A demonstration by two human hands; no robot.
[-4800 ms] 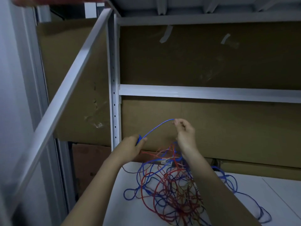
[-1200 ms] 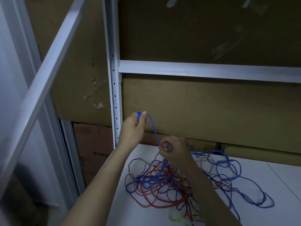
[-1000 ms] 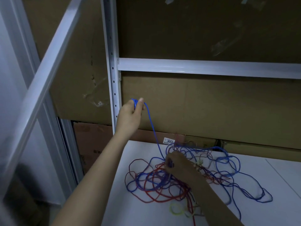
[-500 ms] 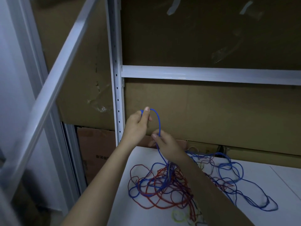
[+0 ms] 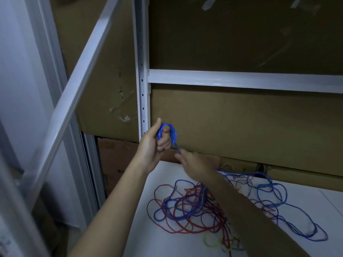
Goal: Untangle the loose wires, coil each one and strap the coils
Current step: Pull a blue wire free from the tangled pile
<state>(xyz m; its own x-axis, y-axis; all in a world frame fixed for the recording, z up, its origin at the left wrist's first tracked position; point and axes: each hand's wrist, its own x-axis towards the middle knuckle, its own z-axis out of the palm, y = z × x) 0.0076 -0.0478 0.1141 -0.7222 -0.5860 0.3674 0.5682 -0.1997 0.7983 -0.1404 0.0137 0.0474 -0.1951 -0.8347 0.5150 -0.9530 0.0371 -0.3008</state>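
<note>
Shelf frame: white metal, upright post just behind my grip, crossbar above and to the right of it, brown cardboard backing both.

Table: white top, below the grip, bearing the loose wire.

Tangle: red and blue wires looped through each other, lying below and right of the grip; a small yellow-green loop sits at its near edge. No strap is visible.

Blue wire: 1 strand rises from the tangle to the grip, where several turns already form a small coil, raised well off the table.

Left hand: fingers closed around the coil, thumb pressed on top, turns gathered in the fist.

Right hand: just below and right of the coil, blurred; the strand runs at its fingertips, but I cannot tell whether they pinch it or only guide it.

Step in hand, as I judge it: winding blue wire, early in the task. To do it well, I should keep the turns equal, feed slack gently, and stop to free any red loop that lifts rather than tugging.
</note>
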